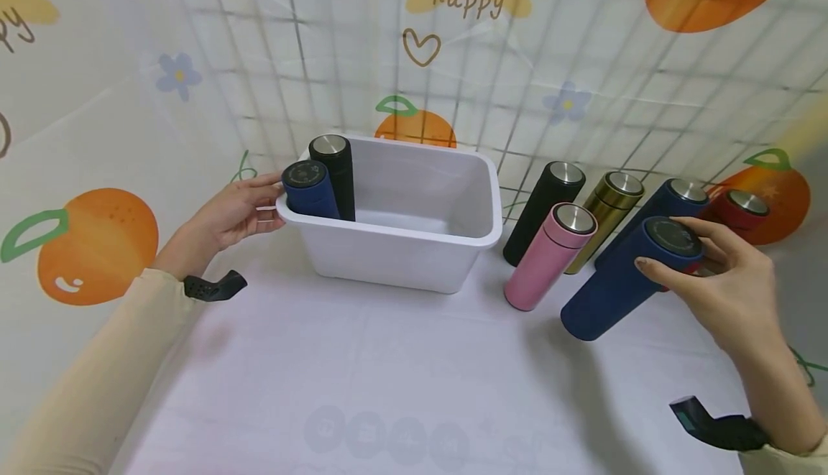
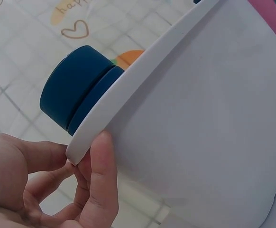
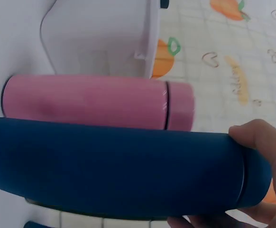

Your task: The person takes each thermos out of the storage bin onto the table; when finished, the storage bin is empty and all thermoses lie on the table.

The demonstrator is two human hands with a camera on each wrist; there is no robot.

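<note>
My right hand grips a dark blue thermos bottle near its cap, thumb on one side and fingers on the other. The bottle leans, its base close over the table and a shadow below it. In the right wrist view, this blue bottle overlaps a pink thermos bottle. At the left end of a white plastic bin, my left hand pinches the rim between thumb and fingers. Inside that end stand another blue thermos bottle and a black one with a silver top.
Right of the bin stand a black bottle, a gold bottle, another blue bottle and a red bottle. Behind them rises a wire grid covered by a printed curtain. A white cloth covers the table.
</note>
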